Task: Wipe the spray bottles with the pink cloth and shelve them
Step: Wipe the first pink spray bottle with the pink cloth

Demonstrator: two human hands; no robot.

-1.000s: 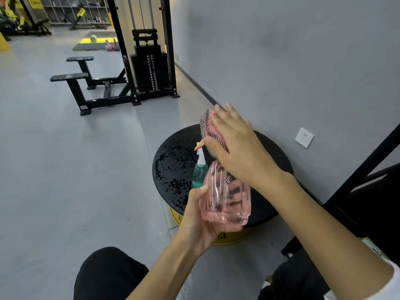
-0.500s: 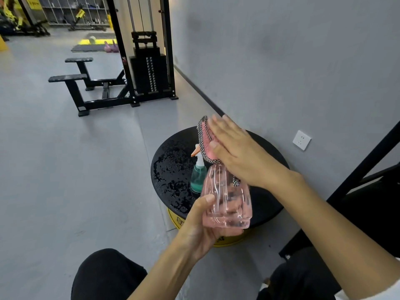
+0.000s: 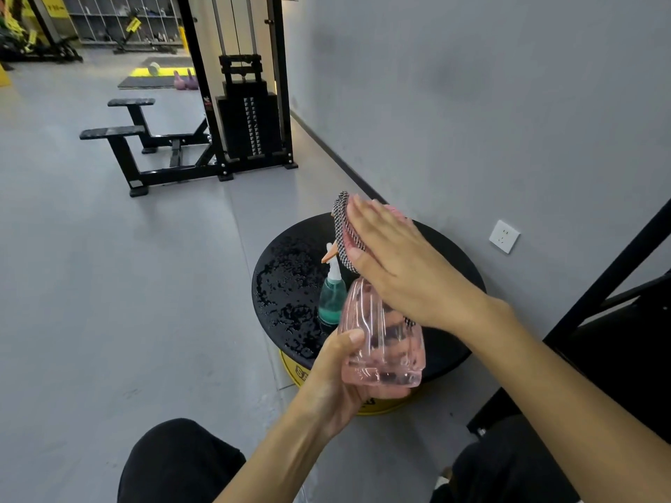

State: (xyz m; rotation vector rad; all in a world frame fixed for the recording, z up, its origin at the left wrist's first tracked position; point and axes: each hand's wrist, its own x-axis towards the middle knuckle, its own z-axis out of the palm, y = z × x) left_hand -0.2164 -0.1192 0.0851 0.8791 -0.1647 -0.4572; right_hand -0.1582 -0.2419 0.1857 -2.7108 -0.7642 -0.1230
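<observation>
a grey gym wall point(image 3: 472, 103) ran behind a round black drum point(image 3: 287, 285), its top beaded with water. above the drum's near edge, at about five o'clock on it, the pink bottle point(image 3: 381, 343) was held in the air. the left hand point(image 3: 337, 386) gripped its base, fingers and thumb curled round it. the right hand point(image 3: 395, 270) lay flat over the bottle's top, fingers straight, pressing the cloth point(image 3: 345, 230) onto the head.

the pink bottle's long axis stood near upright, the top leaning a little toward eleven o'clock. the cloth hid its nozzle, so which way it pointed could not be told. the green bottle point(image 3: 332, 301) stood upright on the drum, just at ten o'clock of the pink one, its orange nozzle pointing toward ten o'clock.

the task looked early. the pink bottle was mid-wipe, probably at its head, and its body may have needed more. the green bottle waited on the wet top, not yet shelved. a dark rack point(image 3: 617, 321) stood at three o'clock, likely the shelf, and no bottle showed on it.
</observation>
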